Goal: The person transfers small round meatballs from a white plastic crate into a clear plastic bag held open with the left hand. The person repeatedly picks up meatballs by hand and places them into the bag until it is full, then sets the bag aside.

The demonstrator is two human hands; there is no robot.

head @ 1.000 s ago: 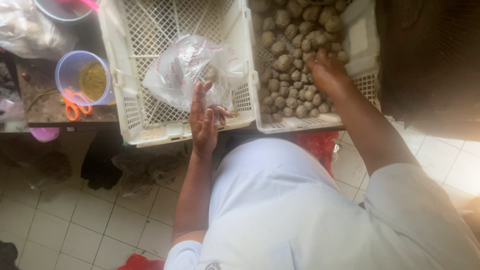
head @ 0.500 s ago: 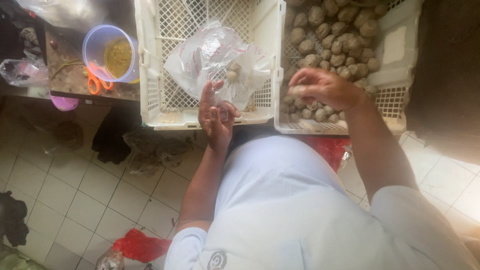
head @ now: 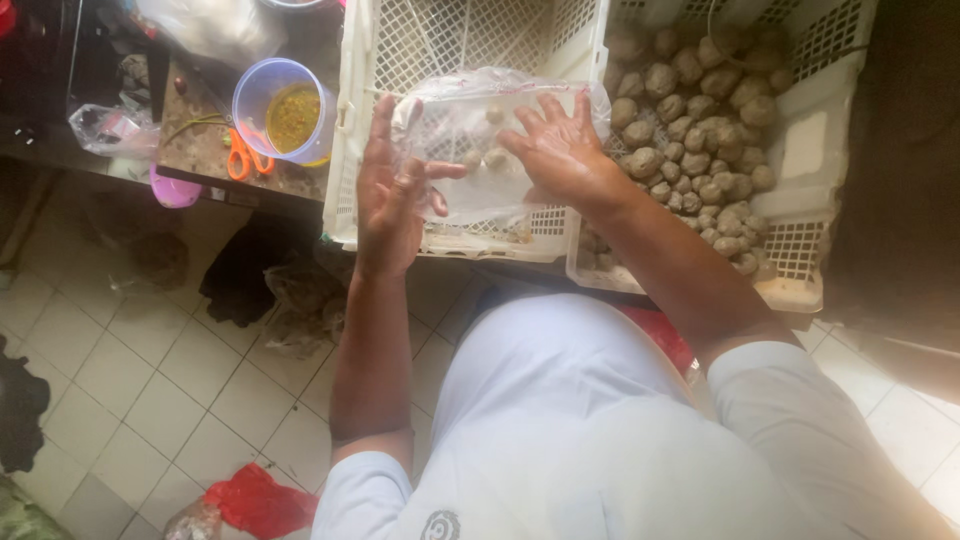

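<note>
My left hand (head: pixel 392 195) pinches clear plastic bag (head: pixel 480 140) edge, mouth held wide over white crate (head: pixel 370 180). Right hand (head: pixel 560 150) flat, fingers spread, empty, against bag; brown balls (head: pixel 700 130) right of crate.

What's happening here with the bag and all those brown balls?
A person in a white shirt is working over two white plastic crates. The left hand holds a clear plastic bag by its edge, and the right hand lies flat on it, fingers spread. A few small brownish balls sit inside the bag. The right-hand crate holds a heap of brownish balls.
</note>
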